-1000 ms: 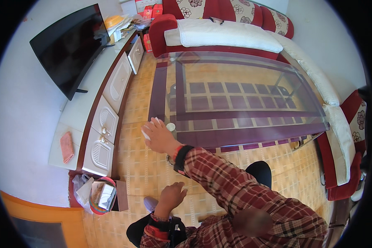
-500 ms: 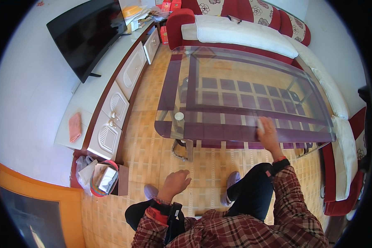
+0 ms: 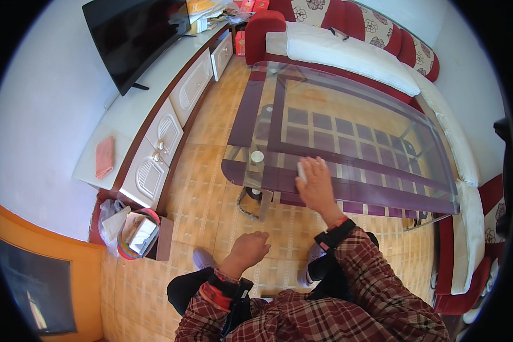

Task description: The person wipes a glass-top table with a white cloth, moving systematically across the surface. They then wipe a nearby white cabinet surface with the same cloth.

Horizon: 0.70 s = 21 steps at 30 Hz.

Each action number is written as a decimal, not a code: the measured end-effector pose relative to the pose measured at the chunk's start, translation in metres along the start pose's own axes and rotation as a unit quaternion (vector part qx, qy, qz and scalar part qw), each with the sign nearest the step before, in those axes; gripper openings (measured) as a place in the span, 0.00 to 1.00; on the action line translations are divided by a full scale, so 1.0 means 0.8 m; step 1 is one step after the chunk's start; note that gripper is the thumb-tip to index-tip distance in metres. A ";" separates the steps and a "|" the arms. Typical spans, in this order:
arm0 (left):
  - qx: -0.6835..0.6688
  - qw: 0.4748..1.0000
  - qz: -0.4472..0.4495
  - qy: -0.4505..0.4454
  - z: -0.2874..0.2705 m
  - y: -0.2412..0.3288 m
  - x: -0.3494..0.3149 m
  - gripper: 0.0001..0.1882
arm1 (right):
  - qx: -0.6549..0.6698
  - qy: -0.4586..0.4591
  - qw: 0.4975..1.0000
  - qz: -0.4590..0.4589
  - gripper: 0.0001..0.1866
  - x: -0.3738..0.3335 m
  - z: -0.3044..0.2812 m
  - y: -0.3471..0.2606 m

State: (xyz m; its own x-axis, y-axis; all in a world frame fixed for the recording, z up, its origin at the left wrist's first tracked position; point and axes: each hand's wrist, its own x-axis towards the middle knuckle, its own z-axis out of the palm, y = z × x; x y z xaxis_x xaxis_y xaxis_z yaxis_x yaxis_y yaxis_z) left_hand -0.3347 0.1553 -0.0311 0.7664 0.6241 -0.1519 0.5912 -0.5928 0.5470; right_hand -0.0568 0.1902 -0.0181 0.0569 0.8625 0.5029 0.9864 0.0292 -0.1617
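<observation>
Head view: the right hand (image 3: 318, 187) is lying palm down over the near border of the glass-topped table (image 3: 382, 192), its fingers gripping a white wad (image 3: 301, 171); only a narrow strip of the wad is showing, at the thumb side, its visible long axis running almost front to back and its far end leaning slightly left; the remainder is hiding beneath the hand; the table is stretching its long axis from left to right; the left hand (image 3: 247, 252) is hanging above the tiled floor (image 3: 202, 165), its fingers half bending and pointing away and rightward; whether they are closing on anything I cannot tell; a folded pink cloth (image 3: 104, 157) is lying on the white-topped cabinet (image 3: 130, 117), its long axis running front to back
</observation>
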 end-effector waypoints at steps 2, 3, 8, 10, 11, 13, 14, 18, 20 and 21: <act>-0.002 1.000 0.005 0.009 -0.001 -0.001 -0.001 0.18 | 0.025 0.003 0.999 -0.040 0.28 0.022 0.018 -0.041; 0.002 1.000 0.006 0.007 0.000 -0.001 -0.002 0.17 | 0.038 0.010 0.998 -0.057 0.28 0.031 0.028 -0.061; 0.032 0.999 0.010 0.032 0.004 -0.004 -0.004 0.15 | 0.112 0.001 0.988 -0.109 0.28 0.079 0.081 -0.153; 0.034 0.999 0.002 0.024 0.003 -0.006 -0.003 0.16 | 0.130 -0.015 0.984 -0.118 0.27 0.099 0.097 -0.179; 0.025 1.000 -0.003 0.017 0.001 -0.008 -0.002 0.17 | 0.128 -0.008 0.983 -0.130 0.27 0.109 0.103 -0.188; 0.012 1.000 -0.009 0.010 -0.001 -0.011 0.000 0.19 | 0.115 -0.067 0.983 -0.125 0.27 0.121 0.110 -0.198; 0.010 1.000 -0.010 0.013 -0.002 -0.013 0.002 0.19 | 0.125 -0.064 0.981 -0.136 0.25 0.128 0.111 -0.196; 0.010 1.000 -0.022 0.007 -0.002 -0.017 0.005 0.19 | 0.094 -0.036 0.983 -0.152 0.23 0.160 0.114 -0.134; 0.008 0.999 -0.003 0.041 -0.001 -0.017 0.005 0.16 | 0.093 -0.014 0.989 -0.113 0.21 0.173 0.111 -0.061; 0.006 0.998 0.006 0.058 -0.001 -0.017 0.004 0.15 | 0.079 -0.015 0.990 -0.116 0.22 0.175 0.107 -0.019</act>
State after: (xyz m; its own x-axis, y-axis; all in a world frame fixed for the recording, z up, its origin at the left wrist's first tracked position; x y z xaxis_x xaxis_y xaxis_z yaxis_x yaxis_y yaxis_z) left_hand -0.3404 0.1656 -0.0384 0.7402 0.6706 -0.0484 0.5848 -0.6066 0.5385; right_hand -0.0772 0.3536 -0.0176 -0.1757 0.8378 0.5169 0.9356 0.3054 -0.1771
